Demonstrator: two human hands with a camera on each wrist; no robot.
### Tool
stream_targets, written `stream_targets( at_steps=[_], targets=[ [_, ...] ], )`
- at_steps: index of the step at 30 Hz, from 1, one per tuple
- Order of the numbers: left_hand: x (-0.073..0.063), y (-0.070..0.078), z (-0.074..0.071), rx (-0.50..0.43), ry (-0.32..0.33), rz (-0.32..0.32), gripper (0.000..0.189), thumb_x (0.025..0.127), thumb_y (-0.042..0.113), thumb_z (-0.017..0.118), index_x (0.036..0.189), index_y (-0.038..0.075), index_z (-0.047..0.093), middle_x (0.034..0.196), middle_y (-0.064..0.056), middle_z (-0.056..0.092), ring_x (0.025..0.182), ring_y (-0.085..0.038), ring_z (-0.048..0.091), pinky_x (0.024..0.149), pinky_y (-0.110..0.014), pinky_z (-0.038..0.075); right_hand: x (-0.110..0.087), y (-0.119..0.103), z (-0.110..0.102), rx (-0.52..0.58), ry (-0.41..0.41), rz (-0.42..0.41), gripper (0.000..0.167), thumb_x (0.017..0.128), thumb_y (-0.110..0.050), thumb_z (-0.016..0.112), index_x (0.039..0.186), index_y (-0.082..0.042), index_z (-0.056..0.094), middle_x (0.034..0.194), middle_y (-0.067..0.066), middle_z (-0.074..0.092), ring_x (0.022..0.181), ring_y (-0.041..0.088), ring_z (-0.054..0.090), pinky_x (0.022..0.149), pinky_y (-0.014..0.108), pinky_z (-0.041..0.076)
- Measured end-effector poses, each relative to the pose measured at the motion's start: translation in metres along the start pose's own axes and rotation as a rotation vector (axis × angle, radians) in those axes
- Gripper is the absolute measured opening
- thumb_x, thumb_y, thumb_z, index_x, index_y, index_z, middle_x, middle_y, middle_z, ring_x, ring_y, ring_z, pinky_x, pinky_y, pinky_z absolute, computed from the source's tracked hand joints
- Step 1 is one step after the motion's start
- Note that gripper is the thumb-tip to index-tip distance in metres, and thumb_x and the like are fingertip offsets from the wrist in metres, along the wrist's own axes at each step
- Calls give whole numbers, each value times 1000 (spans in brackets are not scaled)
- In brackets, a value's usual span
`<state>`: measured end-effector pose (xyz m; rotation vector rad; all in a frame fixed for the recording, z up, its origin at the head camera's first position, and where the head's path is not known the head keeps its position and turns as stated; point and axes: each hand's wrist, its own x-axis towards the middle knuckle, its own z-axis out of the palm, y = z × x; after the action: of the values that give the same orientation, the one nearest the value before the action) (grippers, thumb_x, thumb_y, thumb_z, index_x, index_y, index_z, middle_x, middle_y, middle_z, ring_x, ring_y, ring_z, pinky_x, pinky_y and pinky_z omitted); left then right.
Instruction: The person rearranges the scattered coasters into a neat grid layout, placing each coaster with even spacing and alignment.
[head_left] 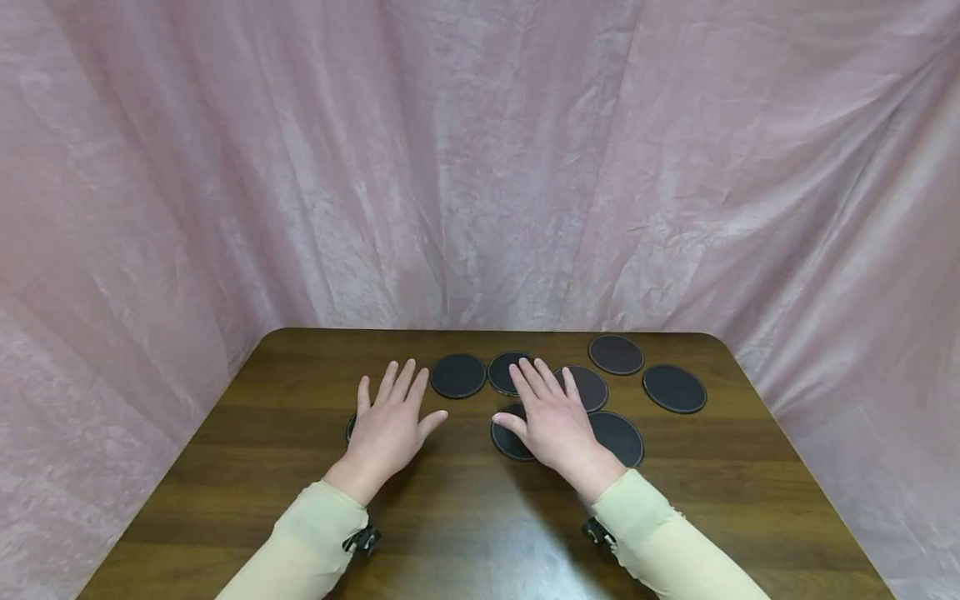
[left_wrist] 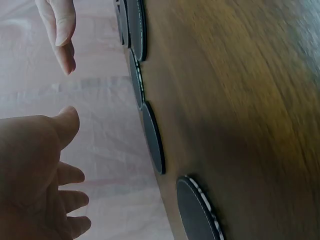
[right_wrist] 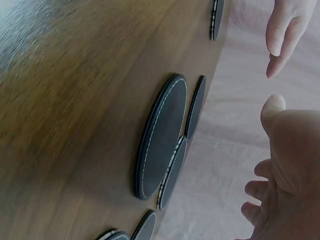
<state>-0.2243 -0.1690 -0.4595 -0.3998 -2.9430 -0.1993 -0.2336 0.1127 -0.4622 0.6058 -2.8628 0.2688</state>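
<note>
Both hands hover palm down over the wooden table, fingers spread and nothing held. My left hand [head_left: 385,431] is above a round black coaster [left_wrist: 197,210], which it mostly hides in the head view. Just beyond its fingertips lies another coaster [head_left: 459,376]. My right hand [head_left: 557,422] is over a cluster of coasters, partly covering the near-left coaster [head_left: 508,439], the near-right coaster [head_left: 621,439], the brownish middle coaster [head_left: 588,388] and the far coaster [head_left: 507,372]. In the right wrist view, light stitching runs round a dark coaster [right_wrist: 164,137], with a gap below the palm.
Farther right lie a brownish coaster [head_left: 616,355] near the back edge and a black coaster [head_left: 675,388]. The wooden table [head_left: 480,533] has rounded back corners. A pink curtain [head_left: 480,167] hangs behind and around it. Small dark devices are strapped at both wrists.
</note>
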Motion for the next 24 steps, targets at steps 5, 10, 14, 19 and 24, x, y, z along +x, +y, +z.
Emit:
stream_targets(
  at_steps=[5, 10, 14, 19, 24],
  targets=[
    [-3, -7, 0, -11, 12, -22, 83, 110, 60, 60, 171, 7, 41, 179, -19, 28, 167, -42, 17, 126, -79, 11, 3, -5, 3, 9, -33, -8, 87, 108, -66, 58, 173, -12, 38, 179, 11, 33, 167, 34, 25, 131, 67, 16],
    [-5, -13, -1, -41, 10, -44, 82, 110, 58, 62, 171, 6, 40, 179, -20, 28, 167, -44, 16, 125, -80, 7, 4, -9, 5, 7, -47, -15, 87, 107, -66, 57, 173, -12, 38, 179, 10, 33, 167, 33, 25, 132, 66, 16],
    [-6, -18, -2, -41, 5, -62, 82, 111, 58, 61, 170, 5, 41, 178, -20, 29, 167, -45, 17, 125, -81, 7, 6, -12, 5, 12, -45, -29, 87, 107, -66, 58, 173, -12, 38, 178, 10, 35, 166, 34, 27, 131, 66, 17],
    [-7, -28, -6, -36, -23, -90, 81, 111, 56, 62, 169, 4, 42, 178, -22, 30, 166, -47, 18, 123, -83, 8, 10, -17, 8, 16, -41, -44, 87, 108, -66, 57, 172, -12, 39, 177, 11, 36, 166, 34, 28, 131, 66, 19],
    [-12, -37, -6, -51, -79, -122, 81, 111, 56, 62, 169, 3, 43, 177, -24, 30, 165, -50, 18, 122, -85, 8, 14, -22, 12, 27, -75, -50, 86, 108, -67, 55, 173, -13, 37, 178, 11, 35, 166, 33, 26, 132, 65, 16]
  ],
)
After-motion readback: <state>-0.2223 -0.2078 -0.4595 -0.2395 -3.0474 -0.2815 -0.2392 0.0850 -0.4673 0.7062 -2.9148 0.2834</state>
